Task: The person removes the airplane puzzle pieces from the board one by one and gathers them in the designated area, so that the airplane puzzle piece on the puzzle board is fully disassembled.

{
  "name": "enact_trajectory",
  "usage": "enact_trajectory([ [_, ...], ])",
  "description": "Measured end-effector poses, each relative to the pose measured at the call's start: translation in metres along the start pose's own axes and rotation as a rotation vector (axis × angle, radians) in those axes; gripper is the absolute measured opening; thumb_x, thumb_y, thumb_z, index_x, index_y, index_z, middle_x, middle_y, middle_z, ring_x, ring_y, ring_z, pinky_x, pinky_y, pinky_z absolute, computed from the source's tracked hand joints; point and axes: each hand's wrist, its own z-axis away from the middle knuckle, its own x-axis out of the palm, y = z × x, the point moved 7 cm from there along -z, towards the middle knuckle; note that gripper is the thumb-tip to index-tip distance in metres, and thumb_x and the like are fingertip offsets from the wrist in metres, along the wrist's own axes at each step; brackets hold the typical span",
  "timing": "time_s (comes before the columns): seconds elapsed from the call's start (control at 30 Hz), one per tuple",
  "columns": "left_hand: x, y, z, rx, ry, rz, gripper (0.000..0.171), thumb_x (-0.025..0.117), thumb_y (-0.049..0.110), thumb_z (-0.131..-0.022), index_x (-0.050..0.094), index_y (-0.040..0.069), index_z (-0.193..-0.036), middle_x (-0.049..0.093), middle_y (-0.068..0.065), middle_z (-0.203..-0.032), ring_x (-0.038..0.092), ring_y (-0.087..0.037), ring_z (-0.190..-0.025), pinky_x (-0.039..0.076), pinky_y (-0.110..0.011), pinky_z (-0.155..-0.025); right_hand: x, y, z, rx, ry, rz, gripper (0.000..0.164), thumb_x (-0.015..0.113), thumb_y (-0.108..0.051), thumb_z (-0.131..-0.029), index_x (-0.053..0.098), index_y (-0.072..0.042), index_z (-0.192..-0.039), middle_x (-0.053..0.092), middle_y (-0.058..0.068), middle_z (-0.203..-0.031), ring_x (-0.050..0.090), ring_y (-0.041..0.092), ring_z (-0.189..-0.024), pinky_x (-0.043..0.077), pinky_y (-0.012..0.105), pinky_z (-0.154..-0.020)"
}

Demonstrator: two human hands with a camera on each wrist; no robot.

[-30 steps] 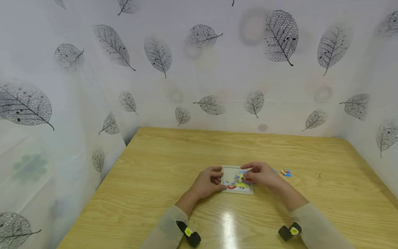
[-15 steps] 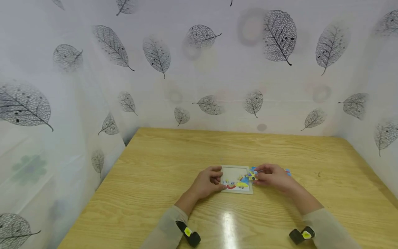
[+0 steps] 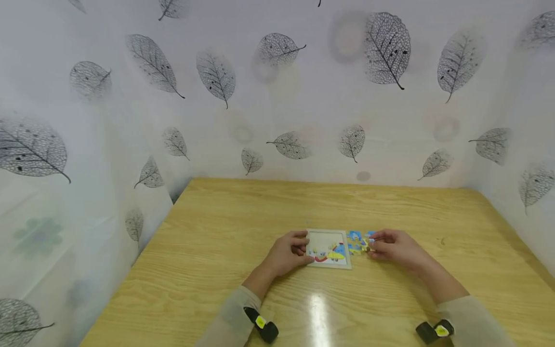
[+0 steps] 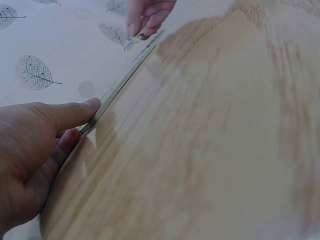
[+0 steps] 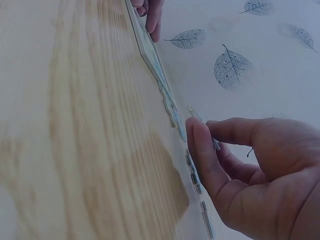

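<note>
My left hand (image 3: 286, 254) grips the left side of a pale puzzle tray (image 3: 323, 239), thumb at the near corner and fingers along the edge. Several joined pieces with a red, yellow and blue picture (image 3: 336, 256) fill the tray's near part, and its far part shows bare backing. To the right of the tray, my right hand (image 3: 399, 249) pinches a small yellow and blue puzzle piece (image 3: 365, 245) between thumb and fingers. In the right wrist view the piece (image 5: 216, 144) shows edge-on, held tilted above the loose pieces; the fingers partly cover it.
Loose blue puzzle pieces (image 3: 355, 236) lie flat against the tray's right side, some partly behind the right hand. All of this is on a wooden table (image 3: 243, 212), with a leaf-printed curtain (image 3: 303, 96) behind and at both sides.
My right hand has drawn away to the right from above the tray, carrying the puzzle piece over the loose ones. The left hand keeps its grip on the tray.
</note>
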Motion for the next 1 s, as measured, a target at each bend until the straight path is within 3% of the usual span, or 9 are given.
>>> enact_trajectory([
  [0.43, -0.001, 0.001, -0.001, 0.007, 0.006, -0.01, 0.053, 0.084, 0.019, -0.082, 0.066, 0.0, -0.128, 0.059, -0.007, -0.137, 0.06, -0.009, -0.089, 0.052, -0.017, -0.077, -0.017, 0.005, 0.009, 0.017, 0.07, 0.03, 0.04, 0.062, -0.006, -0.098, 0.049, 0.017, -0.128, 0.063, 0.011, -0.103, 0.071, 0.014, -0.088, 0.06, 0.029, -0.08],
  [0.7, -0.001, 0.001, 0.0, 0.0, 0.005, -0.005, 0.052, 0.084, 0.018, -0.082, 0.067, 0.0, -0.128, 0.057, -0.006, -0.14, 0.061, -0.01, -0.091, 0.052, -0.017, -0.078, -0.024, 0.004, 0.011, 0.001, 0.172, 0.161, 0.04, 0.068, -0.007, -0.094, 0.058, 0.018, -0.123, 0.069, 0.011, -0.099, 0.071, 0.011, -0.08, 0.061, 0.027, -0.073],
  [1.0, -0.002, 0.004, 0.002, 0.001, -0.001, 0.02, 0.051, 0.084, 0.016, -0.082, 0.067, -0.001, -0.127, 0.057, -0.009, -0.141, 0.06, -0.009, -0.09, 0.051, -0.016, -0.076, -0.021, -0.002, 0.014, 0.016, 0.225, 0.327, 0.035, 0.071, -0.011, -0.092, 0.064, 0.015, -0.114, 0.071, 0.015, -0.101, 0.069, 0.009, -0.078, 0.06, 0.026, -0.068],
])
